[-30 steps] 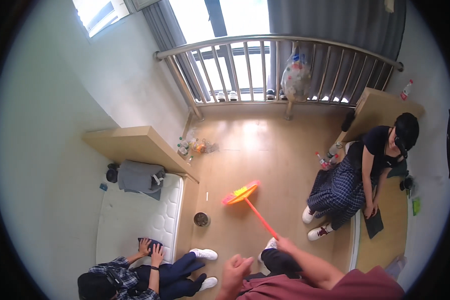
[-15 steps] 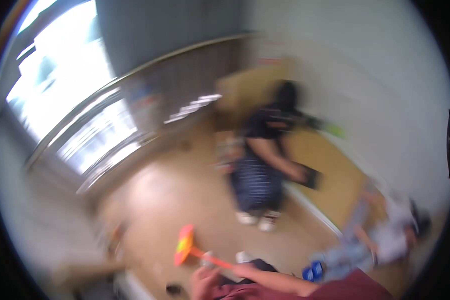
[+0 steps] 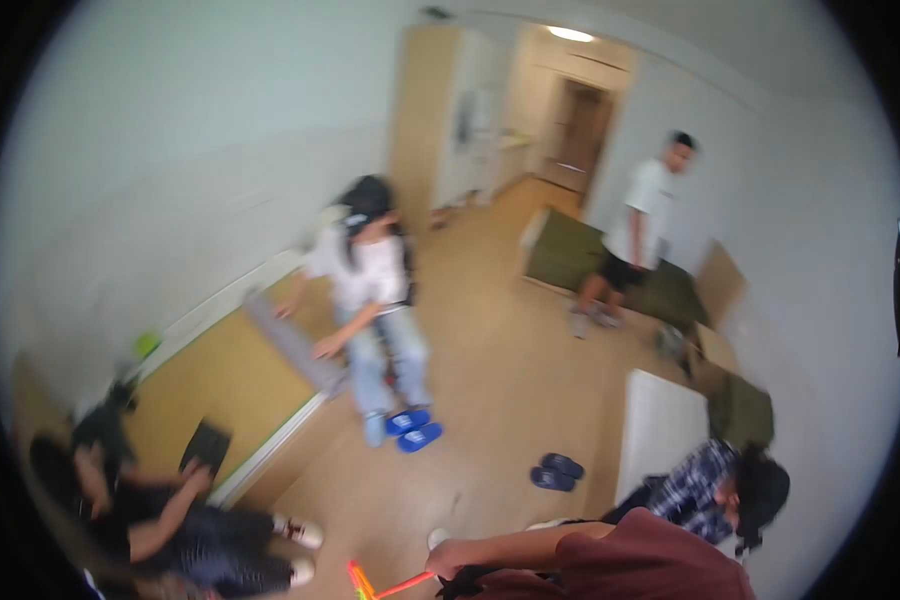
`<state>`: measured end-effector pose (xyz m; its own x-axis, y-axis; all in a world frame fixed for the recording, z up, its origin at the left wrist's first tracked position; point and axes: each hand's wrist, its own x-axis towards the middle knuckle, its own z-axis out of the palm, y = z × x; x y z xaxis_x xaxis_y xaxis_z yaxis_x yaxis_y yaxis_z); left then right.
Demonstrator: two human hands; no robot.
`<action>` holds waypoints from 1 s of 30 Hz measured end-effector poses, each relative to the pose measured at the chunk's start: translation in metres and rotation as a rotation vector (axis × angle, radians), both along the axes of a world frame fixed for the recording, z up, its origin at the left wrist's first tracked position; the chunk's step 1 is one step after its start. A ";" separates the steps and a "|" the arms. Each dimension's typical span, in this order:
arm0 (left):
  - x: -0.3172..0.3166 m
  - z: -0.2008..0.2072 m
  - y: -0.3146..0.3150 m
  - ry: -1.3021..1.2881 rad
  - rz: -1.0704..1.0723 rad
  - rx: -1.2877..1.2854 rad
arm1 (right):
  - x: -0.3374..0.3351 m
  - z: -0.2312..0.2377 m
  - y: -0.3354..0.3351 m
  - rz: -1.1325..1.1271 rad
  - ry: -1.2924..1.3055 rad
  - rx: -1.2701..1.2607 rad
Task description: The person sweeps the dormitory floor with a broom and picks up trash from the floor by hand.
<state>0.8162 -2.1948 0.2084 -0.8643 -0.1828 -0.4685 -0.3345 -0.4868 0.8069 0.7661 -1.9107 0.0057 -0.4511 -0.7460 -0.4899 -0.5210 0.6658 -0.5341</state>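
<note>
- Turning round, the person now faces the blue slippers; the broom work seems shifted to this side.
- Nearer the person than those slippers sits the orange broom.
- Right hand curls around it; left hand's hidden, can't tell.

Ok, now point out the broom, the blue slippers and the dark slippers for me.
Broom (image 3: 403, 585): head view, on its handle.
Blue slippers (image 3: 421, 437): head view, on the lower slipper of the pair.
Dark slippers (image 3: 551, 480): head view, on the lower slipper.
</note>
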 end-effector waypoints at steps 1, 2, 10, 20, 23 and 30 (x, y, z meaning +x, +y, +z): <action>-0.014 -0.007 0.018 0.029 -0.134 0.016 | 0.011 0.001 0.025 -0.128 0.047 0.114; -0.037 0.002 0.048 0.050 -0.234 0.009 | 0.021 -0.001 0.043 -0.250 0.077 0.224; -0.143 0.022 0.300 0.026 -0.845 -0.070 | 0.047 0.085 0.250 -1.083 -0.315 0.345; -0.219 0.008 0.556 -0.038 -1.180 -0.104 | 0.067 0.105 0.459 -1.659 -0.289 0.348; -0.257 -0.012 0.605 -0.048 -1.207 -0.111 | 0.043 0.087 0.514 -1.781 -0.290 0.385; -0.359 -0.069 0.745 -0.060 -1.347 -0.161 | 0.024 0.004 0.656 -2.058 -0.387 0.361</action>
